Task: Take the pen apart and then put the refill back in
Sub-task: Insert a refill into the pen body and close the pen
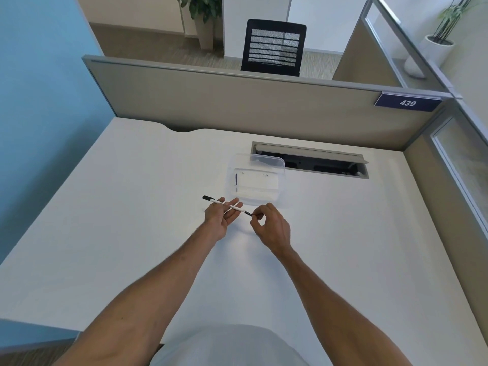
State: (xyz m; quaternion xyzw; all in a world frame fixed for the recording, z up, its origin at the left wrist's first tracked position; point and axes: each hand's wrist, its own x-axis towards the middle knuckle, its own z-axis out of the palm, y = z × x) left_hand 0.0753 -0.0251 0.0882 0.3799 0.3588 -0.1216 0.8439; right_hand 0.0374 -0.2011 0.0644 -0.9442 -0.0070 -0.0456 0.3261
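A slim white pen with black ends lies across the spread fingers of my left hand, its black cap end sticking out to the left. My right hand pinches the pen's black right end between thumb and forefinger. Both hands hover above the white desk. Just beyond them stands a clear plastic box with a dark thin pen part lying along its left inner side.
An open cable slot is cut into the desk behind the box. Grey partition panels close off the far and right sides, with a sign reading 439. A black office chair stands beyond the partition.
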